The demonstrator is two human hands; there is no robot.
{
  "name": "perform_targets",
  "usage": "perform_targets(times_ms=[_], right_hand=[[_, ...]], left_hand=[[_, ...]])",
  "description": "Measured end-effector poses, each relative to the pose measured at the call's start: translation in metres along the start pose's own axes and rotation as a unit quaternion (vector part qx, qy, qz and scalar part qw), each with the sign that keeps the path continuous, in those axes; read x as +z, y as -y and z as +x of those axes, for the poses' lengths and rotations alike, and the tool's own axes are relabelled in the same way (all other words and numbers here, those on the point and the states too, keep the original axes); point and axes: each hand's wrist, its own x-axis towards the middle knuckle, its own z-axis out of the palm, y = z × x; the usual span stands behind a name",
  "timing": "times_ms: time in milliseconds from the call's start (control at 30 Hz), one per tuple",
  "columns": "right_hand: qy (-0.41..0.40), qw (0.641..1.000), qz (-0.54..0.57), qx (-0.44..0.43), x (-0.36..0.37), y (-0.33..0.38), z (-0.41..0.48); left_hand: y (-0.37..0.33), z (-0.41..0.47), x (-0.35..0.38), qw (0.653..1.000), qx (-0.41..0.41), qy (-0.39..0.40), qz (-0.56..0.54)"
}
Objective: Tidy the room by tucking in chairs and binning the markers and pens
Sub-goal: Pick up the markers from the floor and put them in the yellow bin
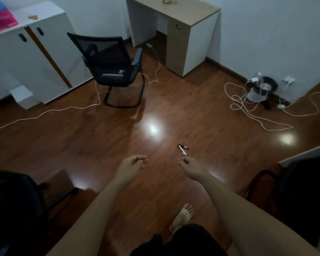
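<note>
Two markers (182, 149) lie crossed on the wooden floor, one with a red end, one white with a black cap. My right hand (189, 168) hovers just below them, fingers loosely curled, holding nothing. My left hand (133, 164) is held out to the left at the same height, fingers curled with nothing in it. A black mesh chair (111, 65) stands out on the floor, away from the beige desk (185, 21) at the back. A small black bin (262, 87) with a white liner sits by the right wall.
White cables (248, 109) snake over the floor around the bin and under the chair. White cabinets (26, 58) line the left wall. Dark chairs sit at the lower left (13, 206) and lower right (294, 191). My bare foot (183, 217) is on the floor.
</note>
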Motion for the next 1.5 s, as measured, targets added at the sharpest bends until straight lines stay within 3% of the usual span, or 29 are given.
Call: perform_targets(times_ms=[333, 900, 1300, 1500], right_hand=[[-0.04, 0.998, -0.001, 0.047, -0.12, -0.031, 0.084], [-0.013, 0.991, -0.017, 0.132, -0.2, -0.052, 0.261], [0.054, 0.987, -0.032, 0.148, -0.222, -0.09, 0.382], [0.073, 0.987, -0.054, 0.134, -0.2, -0.164, 0.494]], left_hand=[[-0.079, 0.097, 0.078, 0.998, -0.047, 0.039, 0.012], [-0.136, 0.322, 0.118, 0.99, -0.098, 0.096, 0.042], [-0.113, 0.437, 0.172, 0.97, -0.212, 0.108, 0.041], [-0.041, 0.531, 0.235, 0.969, -0.237, 0.07, 0.002]])
